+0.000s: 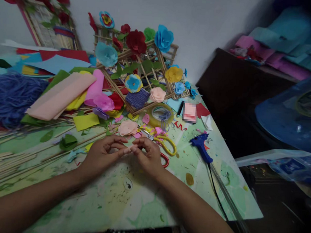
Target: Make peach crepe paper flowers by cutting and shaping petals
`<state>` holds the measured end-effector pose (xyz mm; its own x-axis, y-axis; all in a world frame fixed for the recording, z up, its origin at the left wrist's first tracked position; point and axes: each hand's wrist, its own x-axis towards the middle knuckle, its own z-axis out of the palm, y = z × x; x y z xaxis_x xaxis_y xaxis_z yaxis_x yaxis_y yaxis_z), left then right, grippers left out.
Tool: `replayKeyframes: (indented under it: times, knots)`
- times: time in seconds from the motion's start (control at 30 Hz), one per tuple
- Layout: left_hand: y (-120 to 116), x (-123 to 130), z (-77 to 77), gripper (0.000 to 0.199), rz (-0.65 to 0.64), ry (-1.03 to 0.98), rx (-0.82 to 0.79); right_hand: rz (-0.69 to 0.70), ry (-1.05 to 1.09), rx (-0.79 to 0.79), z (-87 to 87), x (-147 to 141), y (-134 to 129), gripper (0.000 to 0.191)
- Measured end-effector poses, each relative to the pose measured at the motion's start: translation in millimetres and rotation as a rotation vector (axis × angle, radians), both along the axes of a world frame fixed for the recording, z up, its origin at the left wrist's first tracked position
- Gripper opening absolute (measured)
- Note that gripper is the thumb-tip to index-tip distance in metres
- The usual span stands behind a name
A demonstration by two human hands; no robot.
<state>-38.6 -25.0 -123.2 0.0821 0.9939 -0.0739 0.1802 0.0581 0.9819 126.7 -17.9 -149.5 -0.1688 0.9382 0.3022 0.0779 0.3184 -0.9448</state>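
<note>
My left hand point(105, 152) and my right hand point(149, 158) meet over the middle of the table, thumbs and fingertips pinched together. Whatever is between the fingertips is too small to make out. Just behind them lies a peach paper flower point(128, 128) among pink and yellow paper scraps. Yellow-handled scissors point(169, 146) rest beyond my right hand, which partly covers a red handle loop point(165, 160). A roll of clear tape point(152, 120) sits farther back.
A blue glue gun point(202, 147) lies at the right with its cord running forward. Bamboo sticks point(5, 168), purple yarn point(11, 99) and rolled crepe paper point(62, 95) cover the left. A stick frame with paper flowers point(136, 42) leans at the back.
</note>
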Motion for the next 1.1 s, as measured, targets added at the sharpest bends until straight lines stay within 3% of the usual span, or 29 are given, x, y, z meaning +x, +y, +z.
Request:
replayKeyframes:
  times: [0.23,0.43,0.6,0.7,0.8,0.97,1.1]
  knots:
    - [2.5,1.7,-1.6,0.031,-0.069,-0.108,-0.12,0.074,0.015,-0.032,3.2,0.9,-0.3,0.011]
    - [6.4,-1.6,-4.9,0.027,-0.245,0.054,-0.048,0.067,0.008,-0.041,-0.5,1.5,1.7,0.011]
    - [6.8,0.1,-2.6,0.028,-0.156,0.055,-0.061,0.041,0.109,-0.207,-2.3,2.8,5.9,0.022]
    - [5.6,1.9,-0.3,0.029,-0.167,0.062,-0.055,0.068,0.096,-0.241,-1.0,1.4,5.9,0.026]
    - [4.8,1.7,-1.0,0.03,-0.209,0.058,-0.042,0.087,0.027,-0.15,1.7,0.6,3.8,0.02]
    - [4.5,-2.3,-8.6,0.028,-0.238,-0.058,-0.086,0.05,-0.169,0.183,7.7,6.5,2.7,0.012]
    - [2.6,-2.6,-11.2,0.034,-0.274,-0.21,-0.184,0.047,-0.443,0.415,8.4,12.3,5.5,0.021]
